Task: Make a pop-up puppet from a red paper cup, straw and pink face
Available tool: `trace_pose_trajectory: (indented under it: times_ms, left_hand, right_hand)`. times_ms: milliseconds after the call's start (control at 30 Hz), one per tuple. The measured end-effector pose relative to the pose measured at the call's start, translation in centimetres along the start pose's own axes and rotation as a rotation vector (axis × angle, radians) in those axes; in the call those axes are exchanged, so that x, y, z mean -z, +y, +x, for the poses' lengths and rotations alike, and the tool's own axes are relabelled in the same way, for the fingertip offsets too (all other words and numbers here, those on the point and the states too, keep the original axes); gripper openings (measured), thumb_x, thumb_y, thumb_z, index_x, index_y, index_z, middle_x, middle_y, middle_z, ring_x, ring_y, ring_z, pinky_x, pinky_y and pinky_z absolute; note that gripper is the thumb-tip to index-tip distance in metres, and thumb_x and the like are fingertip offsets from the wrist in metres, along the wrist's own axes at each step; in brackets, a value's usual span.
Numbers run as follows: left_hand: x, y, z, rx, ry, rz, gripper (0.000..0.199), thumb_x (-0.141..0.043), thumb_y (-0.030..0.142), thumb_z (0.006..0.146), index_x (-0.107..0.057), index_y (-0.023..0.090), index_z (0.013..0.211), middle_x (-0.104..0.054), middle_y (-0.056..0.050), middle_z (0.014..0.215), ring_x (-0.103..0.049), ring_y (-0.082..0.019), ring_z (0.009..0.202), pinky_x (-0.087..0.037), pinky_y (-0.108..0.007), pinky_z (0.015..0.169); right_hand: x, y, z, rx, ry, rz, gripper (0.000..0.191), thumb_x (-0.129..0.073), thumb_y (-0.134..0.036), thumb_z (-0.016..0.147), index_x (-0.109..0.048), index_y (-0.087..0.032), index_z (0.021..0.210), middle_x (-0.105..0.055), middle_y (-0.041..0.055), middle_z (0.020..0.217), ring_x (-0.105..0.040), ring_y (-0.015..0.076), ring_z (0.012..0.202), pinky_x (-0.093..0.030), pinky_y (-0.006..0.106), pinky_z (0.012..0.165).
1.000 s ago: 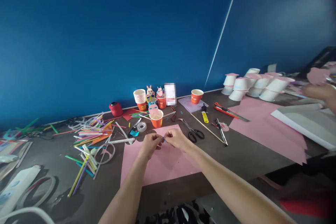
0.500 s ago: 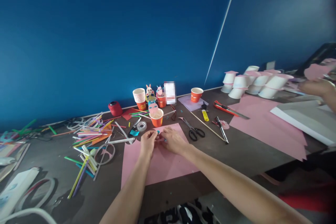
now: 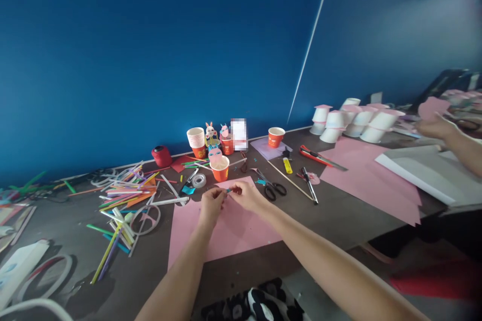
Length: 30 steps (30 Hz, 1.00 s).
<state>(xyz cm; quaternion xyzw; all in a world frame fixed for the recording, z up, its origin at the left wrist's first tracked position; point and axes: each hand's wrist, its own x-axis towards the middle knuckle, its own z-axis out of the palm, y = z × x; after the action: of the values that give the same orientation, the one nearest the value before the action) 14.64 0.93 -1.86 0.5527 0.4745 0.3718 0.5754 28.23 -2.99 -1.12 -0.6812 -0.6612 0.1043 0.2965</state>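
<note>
My left hand point(image 3: 212, 204) is closed in a pinch over the pink paper sheet point(image 3: 244, 233). My right hand point(image 3: 247, 196) meets it fingertip to fingertip, also pinched. Between them shows a small blue piece point(image 3: 228, 190), too small to name further. Just beyond my fingers stands an orange paper cup point(image 3: 220, 172) with a pink cut-out face point(image 3: 215, 154) at its rim. Black-handled scissors point(image 3: 271, 188) lie right of my right hand, a blue scrap point(image 3: 260, 181) by their blades. A tape roll point(image 3: 199, 180) is left of the cup.
Coloured straws point(image 3: 128, 190) spread over the left side. Stacked cups point(image 3: 196, 141), a red thread spool point(image 3: 161, 156) and another orange cup point(image 3: 276, 137) stand along the wall. Rightward lie a box cutter point(image 3: 320, 157), white cups point(image 3: 333, 128) and a co-worker's hand point(image 3: 437, 125) with a pink cut-out.
My hands have drawn slightly apart at the fingertips, with the blue piece now between both. A blue scrap now shows by the scissors. The co-worker's hand and cut-out have shifted. The view has tilted.
</note>
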Motion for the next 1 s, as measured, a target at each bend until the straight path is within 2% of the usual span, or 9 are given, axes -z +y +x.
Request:
trace_pose_trajectory:
  times_ms: [133,300,500,600,767,1000]
  left_hand:
    - [-0.2,0.1,-0.3,-0.017,-0.022,0.028,0.021,-0.061,0.035,0.062,-0.06,0.015,0.065,-0.044,0.005,0.046,-0.036,-0.005,0.037,-0.029,-0.018,0.038]
    - [-0.4,0.0,-0.3,-0.062,-0.025,0.088,0.016,-0.061,0.032,0.061,-0.061,0.016,0.061,-0.051,0.002,0.05,-0.042,-0.008,0.043,-0.03,-0.02,0.042]
    - [-0.2,-0.2,-0.5,-0.341,-0.065,0.404,0.011,-0.058,0.027,0.065,-0.063,0.019,0.06,-0.059,-0.002,0.059,-0.052,-0.014,0.056,-0.034,-0.022,0.055]
    - [-0.3,-0.3,-0.8,-0.422,-0.124,0.544,0.013,-0.053,0.023,0.069,-0.065,0.02,0.066,-0.062,-0.003,0.063,-0.053,-0.014,0.058,-0.033,-0.023,0.056]
    - [-0.6,-0.5,-1.4,-0.399,-0.175,0.698,0.012,-0.053,0.019,0.067,-0.065,0.019,0.064,-0.059,-0.002,0.058,-0.049,-0.013,0.053,-0.028,-0.022,0.052]
    - [-0.7,-0.4,-1.9,-0.36,-0.17,0.867,0.012,-0.053,0.018,0.067,-0.064,0.02,0.069,-0.062,-0.003,0.067,-0.053,-0.015,0.061,-0.03,-0.022,0.055]
  right_hand:
    - [-0.9,-0.7,0.0,-0.051,-0.002,0.057,0.019,-0.045,-0.022,0.077,-0.062,-0.016,0.072,-0.064,0.0,0.067,-0.058,0.0114,0.062,-0.039,0.019,0.054]
    - [0.3,-0.9,-0.4,-0.08,-0.024,0.043,0.014,-0.05,-0.019,0.073,-0.063,-0.017,0.069,-0.065,0.0006,0.067,-0.058,0.0122,0.063,-0.037,0.019,0.055]
    - [1.7,-1.3,-1.4,-0.055,-0.098,-0.037,0.011,-0.052,-0.017,0.072,-0.063,-0.017,0.072,-0.065,0.0025,0.071,-0.058,0.0138,0.067,-0.037,0.02,0.056]
    - [2.1,-1.0,-1.7,-0.022,-0.152,-0.089,0.013,-0.051,-0.015,0.072,-0.063,-0.017,0.075,-0.066,0.0039,0.072,-0.059,0.0151,0.068,-0.038,0.021,0.058]
    - [2.6,-0.4,-1.9,0.051,-0.271,-0.172,0.012,-0.053,-0.016,0.069,-0.064,-0.018,0.074,-0.067,0.005,0.072,-0.06,0.0173,0.071,-0.038,0.022,0.061]
    - [3.1,-0.2,-1.5,0.152,-0.405,-0.241,0.015,-0.05,-0.02,0.072,-0.064,-0.018,0.079,-0.067,0.0057,0.078,-0.06,0.0183,0.077,-0.037,0.023,0.063]
